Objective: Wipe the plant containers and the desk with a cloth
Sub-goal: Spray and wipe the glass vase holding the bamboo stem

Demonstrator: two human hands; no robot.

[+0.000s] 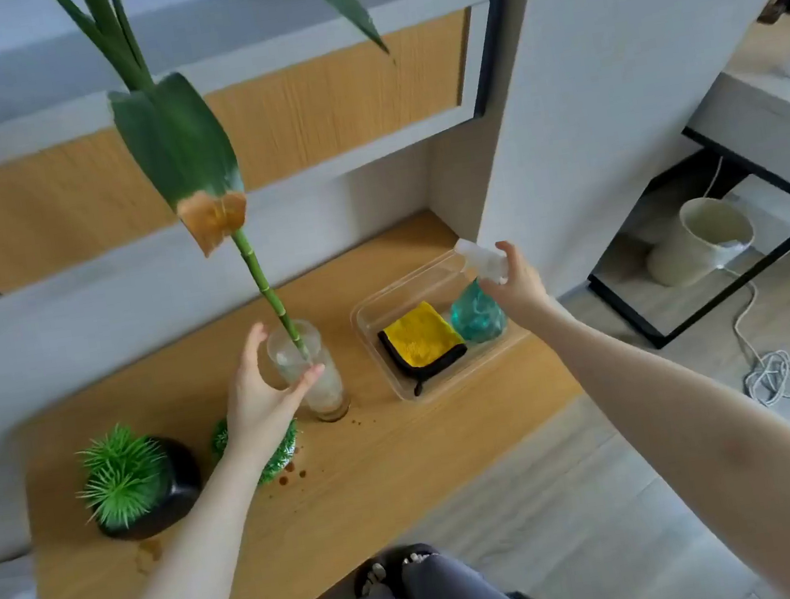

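The glass vase (309, 372) with the bamboo stalk stands mid-desk (405, 460), the left hand (264, 394) curling around it while the right hand (514, 280) grips the spray bottle (478, 308) in the clear tray (444, 378); likely preparation, and the yellow cloth (418, 336) must be fetched next.

Desk (404, 455) runs left to right below shelves (255, 115). Glass vase (312, 377) near desk centre, stalk (263, 277) standing in it, tilted left. Left hand (263, 389) around vase from near-left side. Round pot (156, 490) at left; second small plant (271, 443) between pot and vase, partly behind left forearm. Tray (384, 311) right of vase; cloth (421, 338) in its near-left part, spray bottle (478, 308) in its right part. Right hand (514, 277) on bottle top. Bucket (699, 241) on floor, far right; cable coil (774, 378) nearer.
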